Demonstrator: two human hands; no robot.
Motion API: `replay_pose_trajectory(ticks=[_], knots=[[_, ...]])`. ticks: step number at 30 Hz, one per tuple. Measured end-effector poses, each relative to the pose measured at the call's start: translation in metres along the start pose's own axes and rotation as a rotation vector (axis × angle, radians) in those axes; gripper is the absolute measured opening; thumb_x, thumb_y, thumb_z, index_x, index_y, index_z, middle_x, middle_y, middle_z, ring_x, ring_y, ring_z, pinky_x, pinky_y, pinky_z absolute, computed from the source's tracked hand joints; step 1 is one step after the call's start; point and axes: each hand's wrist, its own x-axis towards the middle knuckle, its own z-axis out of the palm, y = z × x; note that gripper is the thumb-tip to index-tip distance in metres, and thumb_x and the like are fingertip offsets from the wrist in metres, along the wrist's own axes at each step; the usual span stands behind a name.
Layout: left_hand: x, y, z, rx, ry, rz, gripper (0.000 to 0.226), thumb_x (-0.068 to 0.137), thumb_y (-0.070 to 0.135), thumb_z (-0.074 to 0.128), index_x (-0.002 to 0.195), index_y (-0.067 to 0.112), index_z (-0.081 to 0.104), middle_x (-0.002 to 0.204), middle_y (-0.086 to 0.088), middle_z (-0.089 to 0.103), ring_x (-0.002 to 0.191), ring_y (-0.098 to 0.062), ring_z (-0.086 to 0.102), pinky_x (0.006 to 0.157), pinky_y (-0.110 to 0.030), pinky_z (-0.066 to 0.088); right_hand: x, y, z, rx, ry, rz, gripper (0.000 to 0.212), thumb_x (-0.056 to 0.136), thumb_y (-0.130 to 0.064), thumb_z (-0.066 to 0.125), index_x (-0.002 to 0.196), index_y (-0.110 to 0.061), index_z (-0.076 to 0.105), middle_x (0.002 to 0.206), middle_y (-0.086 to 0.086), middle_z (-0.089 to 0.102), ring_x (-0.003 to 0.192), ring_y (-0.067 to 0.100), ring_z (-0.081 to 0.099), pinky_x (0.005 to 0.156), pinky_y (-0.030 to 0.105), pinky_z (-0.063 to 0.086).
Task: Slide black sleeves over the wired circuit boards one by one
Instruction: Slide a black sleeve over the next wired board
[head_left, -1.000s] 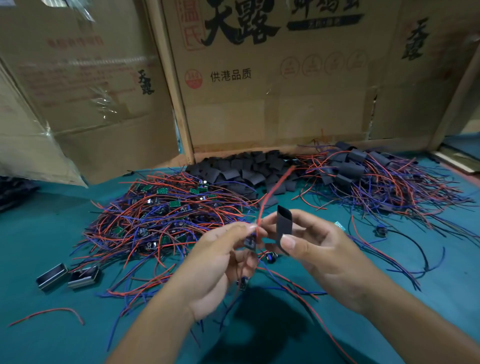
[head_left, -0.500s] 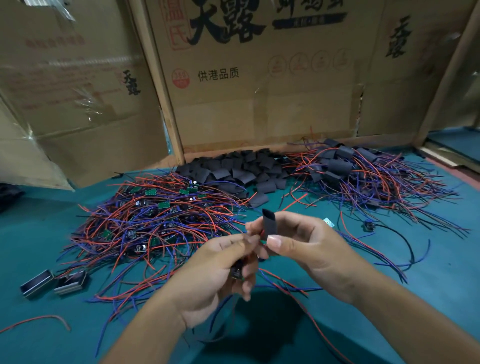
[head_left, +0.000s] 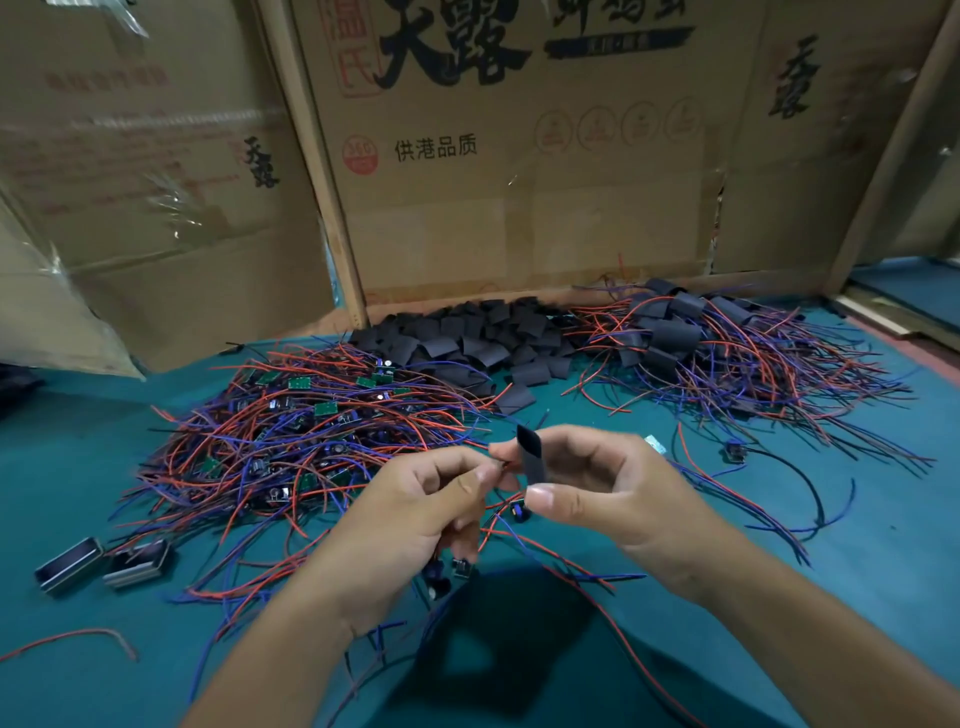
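My right hand (head_left: 602, 488) pinches a flat black sleeve (head_left: 532, 457) upright between thumb and fingers, just above the green table. My left hand (head_left: 410, 525) pinches red and blue wire ends right beside the sleeve's left edge; a small circuit board (head_left: 460, 566) hangs below its fingers, partly hidden. A big heap of wired circuit boards (head_left: 306, 436) lies to the left. Loose black sleeves (head_left: 467, 343) are piled at the back centre. Sleeved boards with wires (head_left: 691, 353) lie at the back right.
Cardboard boxes (head_left: 509, 156) wall off the back. Two small metal housings (head_left: 104, 564) lie at the front left, and a stray red wire (head_left: 78, 639) near the left edge. A single board with black wires (head_left: 735, 452) lies right of my right hand on the green table (head_left: 857, 545).
The long red wire that stood up past the sleeve is now down out of sight. My left hand has drawn the wire ends to the sleeve. The view shifted slightly.
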Motion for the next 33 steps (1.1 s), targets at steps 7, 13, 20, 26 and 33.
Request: replay_pose_trajectory(ticks=[7,13,20,26,33], knots=[[0.001,0.000,-0.001,0.041,0.020,-0.008,0.026,0.097,0.015,0.057,0.076,0.014,0.072,0.057,-0.004,0.048,0.043,-0.013,0.042,0.044,-0.017,0.036,0.000,-0.002,-0.002,0.007,0.007,0.007,0.031,0.078,-0.010,0.073,0.109,-0.014,0.070,0.116,0.001,0.071,0.105,0.011,0.066,0.084,0.018,0.051],[0.000,0.001,-0.002,0.102,0.124,0.014,0.023,0.095,0.019,0.060,0.076,0.015,0.071,0.055,-0.002,0.030,0.048,-0.014,0.023,0.045,-0.023,0.019,0.004,-0.002,-0.008,-0.037,0.052,-0.040,0.029,0.077,-0.017,0.077,0.105,-0.014,0.071,0.110,0.006,0.073,0.099,0.012,0.067,0.083,0.020,0.052],[-0.001,0.004,-0.007,0.143,0.164,0.040,0.022,0.095,0.018,0.059,0.077,0.012,0.071,0.053,-0.003,0.028,0.052,-0.021,0.018,0.055,-0.040,0.013,0.004,-0.007,-0.035,-0.949,0.187,-0.196,0.031,0.075,-0.024,0.083,0.103,-0.025,0.071,0.092,-0.020,0.070,0.087,-0.001,0.061,0.081,0.010,0.043],[-0.003,0.007,-0.006,0.214,0.085,0.063,0.020,0.090,0.026,0.066,0.077,0.013,0.071,0.048,0.001,0.031,0.049,-0.017,0.018,0.050,-0.032,0.012,0.003,-0.004,-0.030,-0.994,0.091,-0.260,0.035,0.078,-0.022,0.081,0.110,-0.020,0.068,0.102,-0.015,0.068,0.090,-0.004,0.056,0.086,0.011,0.041],[-0.004,0.007,-0.004,0.322,0.038,0.071,0.021,0.095,0.015,0.063,0.075,0.013,0.070,0.050,0.013,0.040,0.044,-0.002,0.027,0.045,-0.013,0.022,0.001,-0.003,-0.020,-1.084,-0.012,-0.241,0.037,0.081,-0.038,0.074,0.115,-0.029,0.065,0.107,-0.020,0.065,0.096,0.001,0.057,0.089,0.025,0.042]])
